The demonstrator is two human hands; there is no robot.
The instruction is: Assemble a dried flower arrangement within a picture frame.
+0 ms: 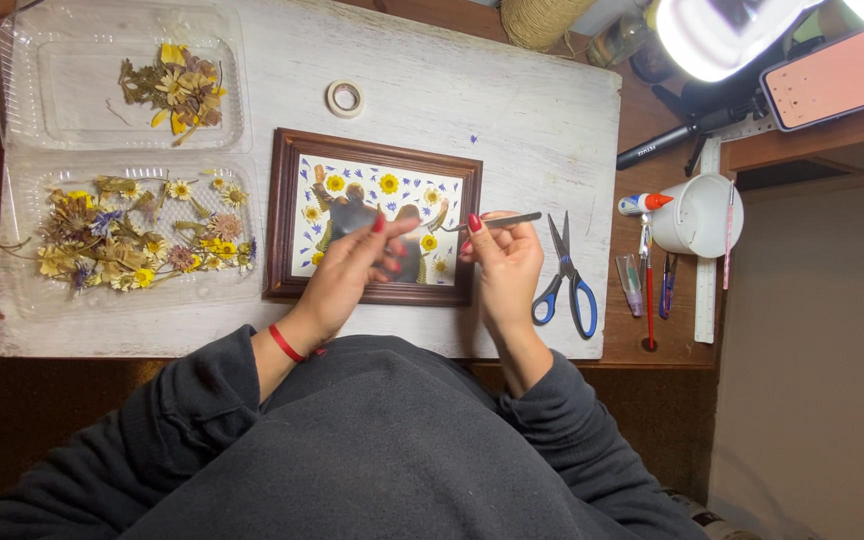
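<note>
Overhead, I see a whitewashed wooden board (512, 110) laid across a darker brown desk (652, 330), lit hard by a ring light (722, 30) at the far right corner. A phone (837, 78) sits propped just beside that light, and pale floor shows past the desk's right edge.

My left hand (347, 270) is curled over the lower middle of a dark wooden picture frame (372, 215), its thumb and forefinger pressed together on a small dark piece that I cannot make out clearly. Under and around those fingers lies the frame's white panel, dotted with pressed yellow flowers and small blue petals.

My right hand (502, 260) hovers at the frame's right edge, just beside the left hand, fingers closed in a pinch on thin metal tweezers (497, 221). The tweezers' tips point leftward, toward the left hand's fingertips, over the panel.

Just right of the right hand lie blue-handled scissors (564, 280), and farther right a white cup (697, 215) with a glue tube (644, 203) touching its left side. Well left of the left hand sit two clear plastic trays (22, 90) holding dried flowers (132, 235). Beyond both hands, a roll of tape (345, 97) rests on the board.
</note>
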